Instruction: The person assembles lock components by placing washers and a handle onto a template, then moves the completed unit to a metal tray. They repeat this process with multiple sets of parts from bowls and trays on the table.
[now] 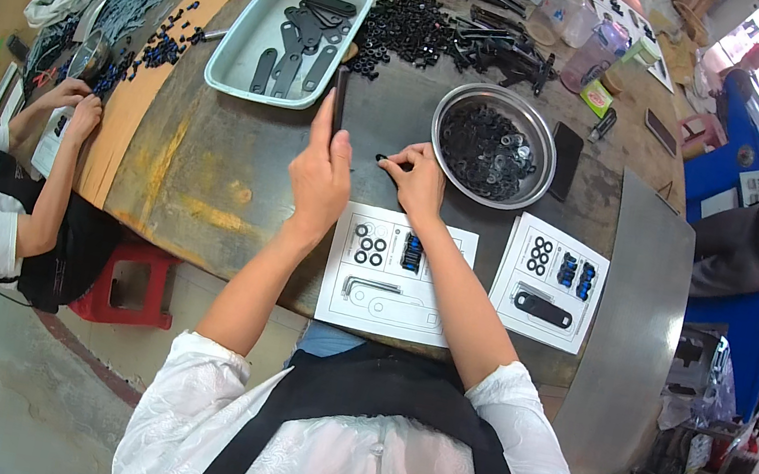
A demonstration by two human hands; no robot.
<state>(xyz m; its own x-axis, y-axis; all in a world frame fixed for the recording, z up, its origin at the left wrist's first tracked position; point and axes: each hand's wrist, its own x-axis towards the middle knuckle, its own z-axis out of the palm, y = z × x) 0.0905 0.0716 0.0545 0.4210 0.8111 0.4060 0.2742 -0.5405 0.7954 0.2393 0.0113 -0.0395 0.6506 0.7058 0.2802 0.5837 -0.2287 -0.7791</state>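
My left hand (320,181) is closed around a narrow black bar (339,98), seen nearly edge-on and pointing away from me. It resembles the flat black plates (303,26) in the pale green plastic tray (211,70) just beyond. With fingertips pinched together, my right hand (418,178) is at the tabletop beside the metal bowl (437,151). A tiny black piece (381,157) shows at those fingertips; its kind is too small to make out. Small black washer-like parts (486,149) fill much of the bowl.
Two printed sheets, a near one (330,315) under my right forearm and another (574,344) farther right, lie at the table edge. Black hardware (411,29) is heaped behind the tray. A dark phone-like slab (563,163) lies beside the bowl. A co-worker's hands (78,103) work at left.
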